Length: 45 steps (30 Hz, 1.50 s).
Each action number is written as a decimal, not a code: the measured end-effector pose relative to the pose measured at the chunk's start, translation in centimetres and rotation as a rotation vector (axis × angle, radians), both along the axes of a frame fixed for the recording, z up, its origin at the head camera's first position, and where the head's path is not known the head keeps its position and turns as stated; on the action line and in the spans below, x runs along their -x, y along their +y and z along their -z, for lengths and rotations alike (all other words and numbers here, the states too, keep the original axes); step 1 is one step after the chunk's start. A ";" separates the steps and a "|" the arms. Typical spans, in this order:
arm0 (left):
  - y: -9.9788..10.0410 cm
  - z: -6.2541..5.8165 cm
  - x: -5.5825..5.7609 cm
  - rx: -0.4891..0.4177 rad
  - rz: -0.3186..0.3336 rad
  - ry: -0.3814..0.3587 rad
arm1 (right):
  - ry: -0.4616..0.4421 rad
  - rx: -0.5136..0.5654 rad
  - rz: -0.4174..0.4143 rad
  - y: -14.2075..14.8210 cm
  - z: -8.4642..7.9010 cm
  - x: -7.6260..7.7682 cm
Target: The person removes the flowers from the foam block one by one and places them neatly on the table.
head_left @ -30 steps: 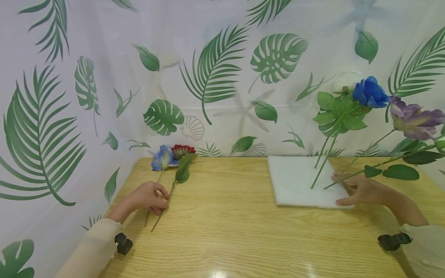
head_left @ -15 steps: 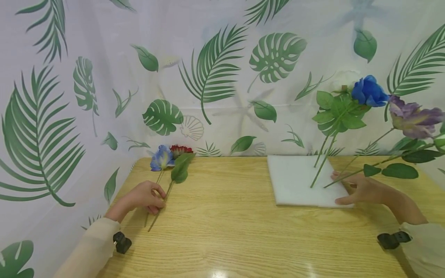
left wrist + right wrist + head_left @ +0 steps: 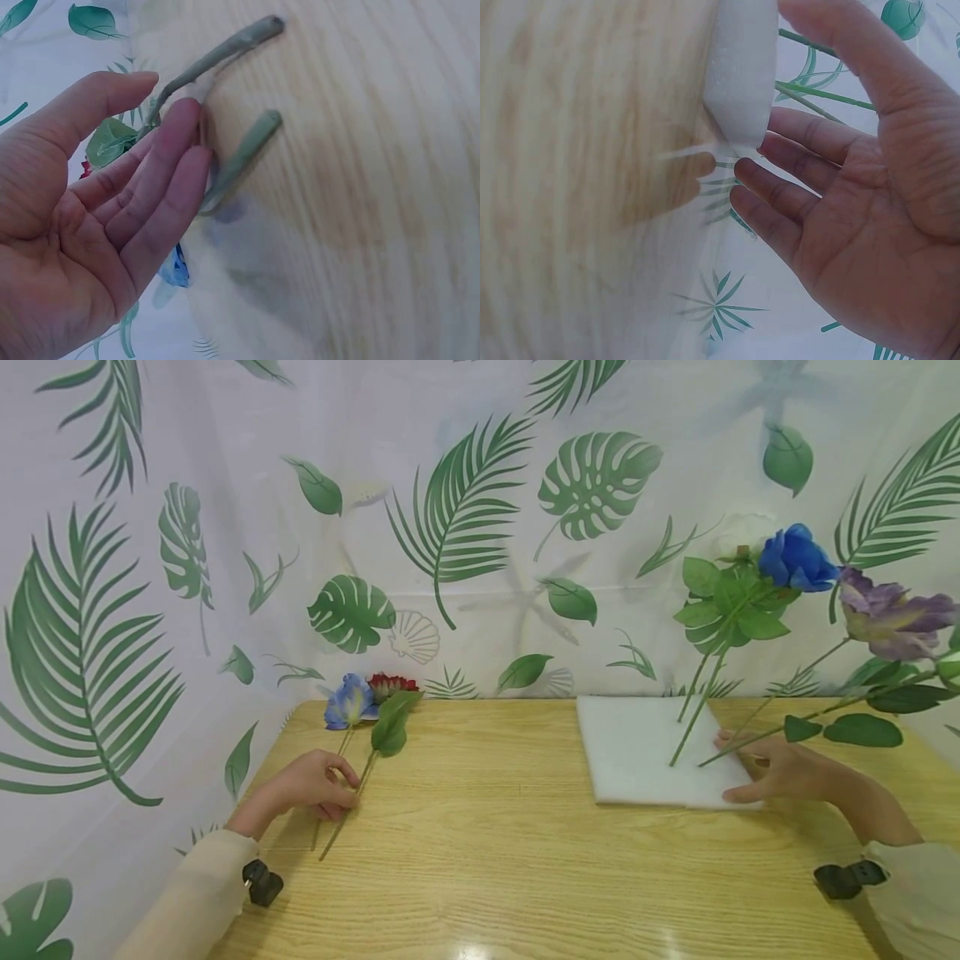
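Note:
At the left of the table, my left hand reaches over two artificial flowers lying side by side. One is a light blue flower; the other, a red flower, has a large green leaf. In the left wrist view, its stem passes between my thumb and loosely bent fingers, which stand apart. On the right, my right hand rests on the edge of a white foam board, thumb and fingers spread. Rising from the board are a deep blue flower and a purple flower.
A pale flower shows faintly behind the deep blue one. A leafy green stem leans far right over my right hand. The wooden table ends at a leaf-patterned curtain.
My left hand has shifted slightly left, and the red flower with its stem has moved left too. My right hand and the foam board have stayed put.

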<state>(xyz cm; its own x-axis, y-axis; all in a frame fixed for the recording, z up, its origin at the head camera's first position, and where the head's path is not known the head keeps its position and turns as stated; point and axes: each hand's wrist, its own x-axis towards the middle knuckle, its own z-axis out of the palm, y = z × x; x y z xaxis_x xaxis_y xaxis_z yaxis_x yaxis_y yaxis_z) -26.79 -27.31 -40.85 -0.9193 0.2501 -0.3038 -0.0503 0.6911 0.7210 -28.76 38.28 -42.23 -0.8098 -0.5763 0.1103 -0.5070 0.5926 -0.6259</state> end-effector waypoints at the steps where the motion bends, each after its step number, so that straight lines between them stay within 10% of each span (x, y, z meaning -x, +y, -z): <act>1: 0.1 -0.1 0.1 0.003 0.006 0.008 | 0.001 -0.001 0.005 0.1 0.0 -0.1; 18: 5.0 -3.5 3.5 -0.023 0.122 0.121 | 0.031 0.001 0.013 1.7 0.6 -0.5; 28: 13.4 -5.7 5.1 -0.112 0.238 0.206 | -0.005 -0.105 0.066 1.1 0.4 -0.5; 45: 30.3 -5.4 5.6 -0.391 0.435 0.343 | -0.050 -0.073 0.066 0.7 0.0 0.0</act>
